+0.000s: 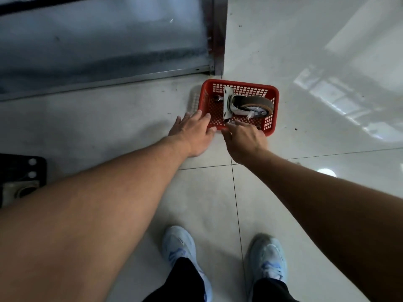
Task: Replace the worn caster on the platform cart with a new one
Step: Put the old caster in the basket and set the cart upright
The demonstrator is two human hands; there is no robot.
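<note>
Left hand (192, 136): fingers straight and spread, laid on the near-left rim of one red perforated basket (250, 84). Right hand (244, 140): fingers bent over the near rim; any hold cannot be told. One caster (255, 104) with a grey-brown wheel and silvery plate is laid sideways inside. Behind stands a metal post (218, 35).

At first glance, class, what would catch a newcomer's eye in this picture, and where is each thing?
The red basket on the pale floor tiles, just right of centre by a metal post, stands out first, with a caster lying on its side inside. The left grip, a bare hand with straight fingers, lies at its near left corner, and the right grip reaches over its near rim.
</note>
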